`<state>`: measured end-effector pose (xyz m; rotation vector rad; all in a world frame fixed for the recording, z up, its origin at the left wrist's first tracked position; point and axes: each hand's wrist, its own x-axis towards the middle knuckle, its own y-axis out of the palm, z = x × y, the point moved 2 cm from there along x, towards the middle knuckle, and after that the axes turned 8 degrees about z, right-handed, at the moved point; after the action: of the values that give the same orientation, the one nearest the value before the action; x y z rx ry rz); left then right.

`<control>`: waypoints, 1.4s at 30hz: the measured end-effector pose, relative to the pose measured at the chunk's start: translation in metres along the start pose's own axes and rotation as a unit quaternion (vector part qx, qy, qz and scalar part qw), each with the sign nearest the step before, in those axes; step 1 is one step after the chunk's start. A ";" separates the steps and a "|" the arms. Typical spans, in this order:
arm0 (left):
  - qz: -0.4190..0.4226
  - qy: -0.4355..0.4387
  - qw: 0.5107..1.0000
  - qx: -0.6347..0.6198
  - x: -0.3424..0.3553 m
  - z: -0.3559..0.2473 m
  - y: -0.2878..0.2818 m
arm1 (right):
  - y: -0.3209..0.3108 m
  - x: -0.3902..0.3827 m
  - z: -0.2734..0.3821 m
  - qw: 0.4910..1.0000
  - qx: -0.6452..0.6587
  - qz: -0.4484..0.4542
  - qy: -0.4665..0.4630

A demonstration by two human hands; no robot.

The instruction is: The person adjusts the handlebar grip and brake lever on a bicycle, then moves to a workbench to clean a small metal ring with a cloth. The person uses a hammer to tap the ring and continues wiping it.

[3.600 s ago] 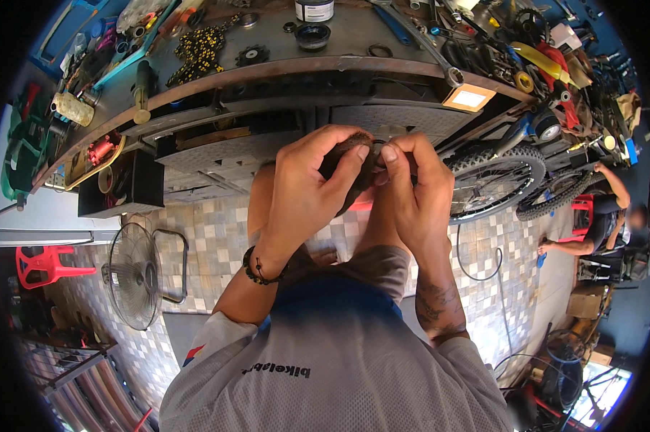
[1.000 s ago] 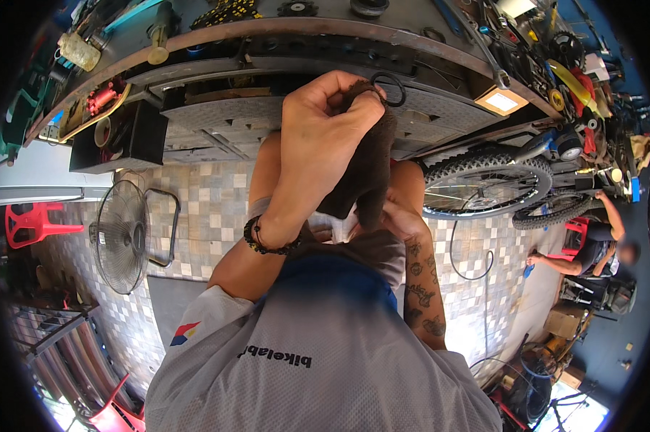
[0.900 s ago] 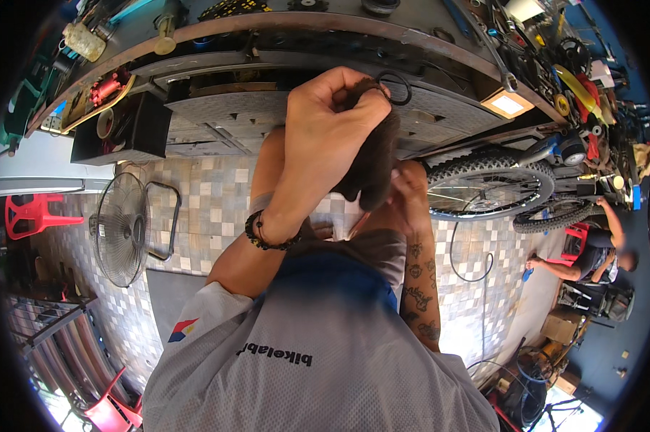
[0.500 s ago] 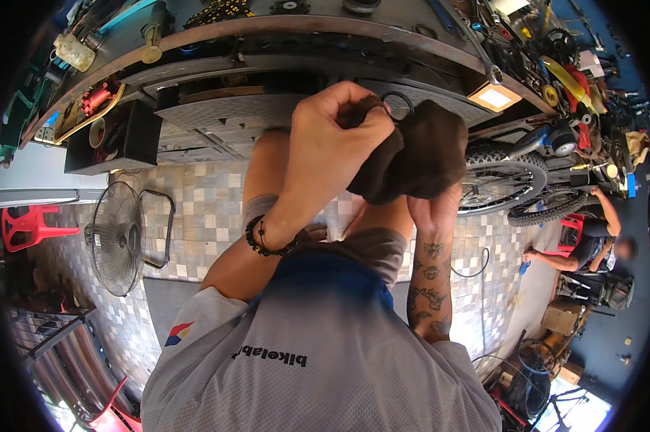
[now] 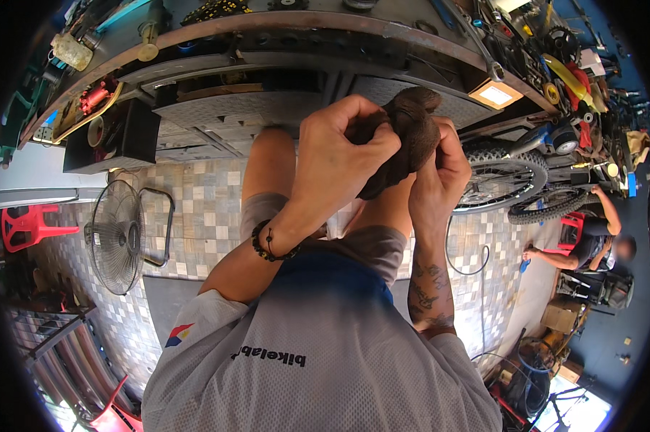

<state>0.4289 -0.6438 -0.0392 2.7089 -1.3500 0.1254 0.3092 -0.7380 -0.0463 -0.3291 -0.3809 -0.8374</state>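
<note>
A dark brown cloth rag [image 5: 414, 128] is bunched up between my two hands, in front of the workbench and above my knees. My left hand [image 5: 333, 153] is closed on its left side, thumb and fingertips pinched together. On the opposite side my right hand [image 5: 441, 169] grips the rag, its thumb pointing up along the fabric. Folds of cloth hang between the hands. Whether anything lies wrapped inside cannot be seen.
A steel-edged workbench [image 5: 281, 27] with tools spans the far side. Bicycle wheels [image 5: 508, 180] stand to the right, a floor fan [image 5: 117, 236] to the left. A black hose [image 5: 472, 273] lies on the tiles. Another person [image 5: 591, 234] sits at far right.
My right hand has come up from beneath the rag and now grips its right side. The rag is bunched more tightly. A thin black ring beside my left fingertips is out of sight.
</note>
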 end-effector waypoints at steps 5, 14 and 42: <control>0.007 -0.008 1.000 0.028 -0.001 -0.001 -0.001 | -0.011 0.005 0.009 0.997 -0.047 0.053 0.010; 0.041 0.000 0.993 0.111 -0.001 -0.014 -0.006 | -0.021 0.008 0.020 0.989 -0.106 0.103 0.001; 0.096 0.035 0.989 0.104 0.000 0.000 -0.007 | -0.043 0.012 0.014 0.969 -0.006 0.212 0.130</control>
<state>0.4350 -0.6396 -0.0397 2.7000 -1.6588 0.3941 0.2807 -0.7670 -0.0224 -0.2937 -0.0538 -0.4529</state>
